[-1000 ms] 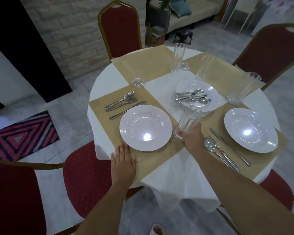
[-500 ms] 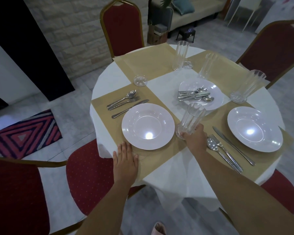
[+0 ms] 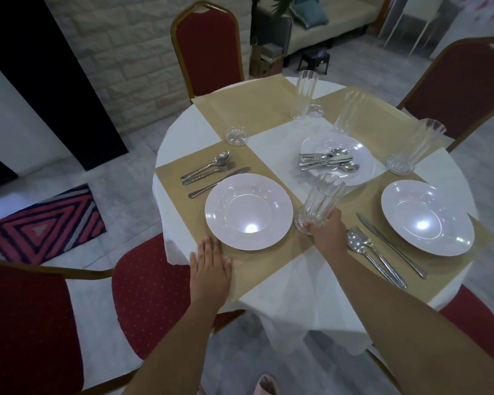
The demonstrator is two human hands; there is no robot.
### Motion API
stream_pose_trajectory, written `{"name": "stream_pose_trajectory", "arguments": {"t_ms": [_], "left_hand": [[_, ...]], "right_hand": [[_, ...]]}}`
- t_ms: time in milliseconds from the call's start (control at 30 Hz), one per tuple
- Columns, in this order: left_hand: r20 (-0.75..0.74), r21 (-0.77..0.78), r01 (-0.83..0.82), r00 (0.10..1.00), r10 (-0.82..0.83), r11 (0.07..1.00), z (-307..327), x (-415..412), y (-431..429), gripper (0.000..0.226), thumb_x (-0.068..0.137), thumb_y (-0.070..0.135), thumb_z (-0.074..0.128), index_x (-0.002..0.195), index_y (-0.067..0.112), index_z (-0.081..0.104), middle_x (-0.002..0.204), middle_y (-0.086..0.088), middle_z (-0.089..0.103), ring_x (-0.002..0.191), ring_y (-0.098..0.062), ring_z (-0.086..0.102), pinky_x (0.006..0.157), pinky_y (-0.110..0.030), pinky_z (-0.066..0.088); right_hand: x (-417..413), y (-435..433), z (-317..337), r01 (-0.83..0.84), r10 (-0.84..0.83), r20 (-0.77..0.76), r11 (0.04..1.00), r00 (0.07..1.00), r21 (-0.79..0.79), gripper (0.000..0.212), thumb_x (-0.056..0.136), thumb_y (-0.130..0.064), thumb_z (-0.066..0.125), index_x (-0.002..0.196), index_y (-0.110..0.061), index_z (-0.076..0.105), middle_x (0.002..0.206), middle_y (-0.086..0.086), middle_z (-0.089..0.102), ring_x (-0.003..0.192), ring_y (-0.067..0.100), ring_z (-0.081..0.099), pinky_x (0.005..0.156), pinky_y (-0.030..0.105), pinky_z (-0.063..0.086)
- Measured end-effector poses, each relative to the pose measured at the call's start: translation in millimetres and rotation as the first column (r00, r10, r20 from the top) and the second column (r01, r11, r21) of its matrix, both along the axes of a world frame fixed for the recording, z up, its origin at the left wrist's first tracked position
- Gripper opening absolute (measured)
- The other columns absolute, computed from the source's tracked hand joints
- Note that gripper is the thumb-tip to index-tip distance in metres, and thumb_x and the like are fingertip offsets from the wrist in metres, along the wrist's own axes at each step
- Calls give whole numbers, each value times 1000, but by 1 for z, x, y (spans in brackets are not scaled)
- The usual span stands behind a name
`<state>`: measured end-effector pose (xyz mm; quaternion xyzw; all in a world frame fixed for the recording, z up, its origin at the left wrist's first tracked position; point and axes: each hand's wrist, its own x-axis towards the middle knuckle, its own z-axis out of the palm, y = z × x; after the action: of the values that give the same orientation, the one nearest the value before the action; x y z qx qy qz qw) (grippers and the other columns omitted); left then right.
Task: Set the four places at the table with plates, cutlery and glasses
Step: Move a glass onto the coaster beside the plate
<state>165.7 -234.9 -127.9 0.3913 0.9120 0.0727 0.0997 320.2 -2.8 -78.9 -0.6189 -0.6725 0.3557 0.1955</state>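
Glass [image 3: 324, 199] unmoved, right hand [image 3: 327, 238] gripping it, left hand [image 3: 210, 265] on placemat [image 3: 257, 263]

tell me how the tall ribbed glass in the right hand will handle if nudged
The tall glass is narrow at the base and wider above, so it probably tips easily. Its ribs likely help the right hand grip. Clear and thin-looking, it may be light and breakable.

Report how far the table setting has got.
Done: left plate and right plate are laid, with left cutlery and right cutlery beside them. In hand: the right hand grips a glass between the plates; the left hand rests flat on the near placemat. Left: the far placemats hold no plates; a spare plate carrying loose cutlery waits mid-table.
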Motion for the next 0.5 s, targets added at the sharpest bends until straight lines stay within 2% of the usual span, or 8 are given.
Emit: {"name": "stream_pose_trajectory", "arguments": {"t_ms": [100, 200, 267, 333, 400, 433, 500], "left_hand": [[11, -50, 10, 1000, -9, 999, 2, -1, 0, 60, 102, 42, 8, 153, 13, -6, 162, -7, -6, 150, -23, -7, 122, -42, -2], [46, -89, 36, 998, -32, 995, 8, -5, 1, 62, 101, 44, 8, 153, 13, -6, 162, -8, -6, 150, -24, -7, 122, -43, 2], [63, -122, 69, 996, -62, 990, 15, -9, 0, 62, 101, 45, 8, 153, 12, -5, 162, -8, -5, 150, -25, -5, 121, -44, 5], [74, -158, 102, 993, -91, 982, 23, -9, -4, 62, 101, 44, 8, 153, 11, -4, 162, -8, -3, 150, -25, -3, 121, -44, 6], [65, -193, 138, 990, -127, 972, 30, -5, -13, 61, 102, 42, 8, 153, 10, -2, 162, -8, -1, 150, -25, -2, 122, -44, 7], [60, -208, 155, 988, -145, 966, 33, -2, -17, 60, 102, 40, 9, 153, 10, -2, 162, -8, -1, 150, -25, -2, 122, -44, 7], [51, -235, 190, 982, -184, 953, 41, 5, -26, 60, 102, 39, 10, 153, 8, -1, 162, -9, -1, 150, -25, -2, 122, -45, 8]], "right_hand": [[5, -3, 3, -14, 13, -47, 1000, 999, -21, 72, 77, -32, 78, 136, -14, 41, 122, 8, 61, 108, 30, 60, 83, 33, 46], [9, -13, 10, 0, 0, -75, 1000, 997, -6, 70, 83, -30, 71, 142, -14, 38, 135, 6, 55, 121, 28, 54, 90, 34, 42], [12, -24, 17, 6, -3, -66, 999, 998, 40, 56, 86, -28, 66, 136, -13, 45, 128, 7, 59, 119, 30, 54, 84, 35, 41], [17, -39, 24, -27, 30, -38, 996, 999, 87, 36, 88, -26, 61, 122, -15, 54, 109, 4, 63, 107, 30, 58, 75, 32, 40], [26, -54, 28, -100, 96, 40, 989, 995, 113, 21, 88, -24, 56, 108, -16, 57, 99, 1, 62, 100, 29, 60, 71, 35, 45], [30, -62, 29, -158, 144, 113, 979, 983, 126, 24, 88, -22, 54, 111, -15, 57, 104, 2, 61, 103, 30, 58, 76, 37, 48], [40, -80, 29, -273, 234, 269, 955, 934, 119, 39, 91, -24, 51, 129, -14, 50, 125, 5, 56, 116, 30, 52, 90, 40, 46]]}}
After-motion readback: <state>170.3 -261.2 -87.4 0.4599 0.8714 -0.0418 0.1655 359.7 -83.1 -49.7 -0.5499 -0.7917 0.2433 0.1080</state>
